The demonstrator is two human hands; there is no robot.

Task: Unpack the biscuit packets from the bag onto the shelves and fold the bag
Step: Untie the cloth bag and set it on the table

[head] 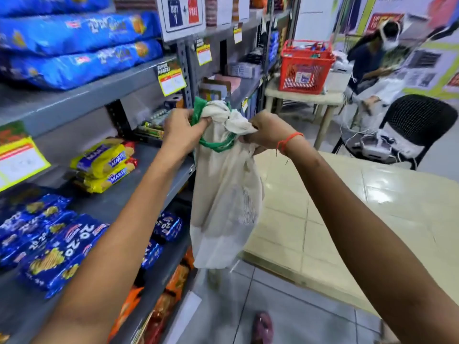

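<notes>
A cream cloth bag (223,194) with green handles hangs limp in front of the shelf edge. Its top is bunched between my hands. My left hand (183,130) grips the bunched top and a green handle on the left side. On the right, my right hand (267,130) pinches the bag's gathered mouth. Yellow Marie biscuit packets (104,165) lie on the middle shelf (139,192). Several blue 20-20 biscuit packets (49,244) lie on the shelf below. Large blue packs (74,45) are stacked on the upper shelf. What is inside the bag is hidden.
Orange packets (173,281) fill the lowest shelf. A beige tabletop (360,207) sits to the right. Beyond it are a black chair (409,127), a red basket (306,65) on a small table, and a seated person (372,60). My foot (263,326) rests on the tiled floor.
</notes>
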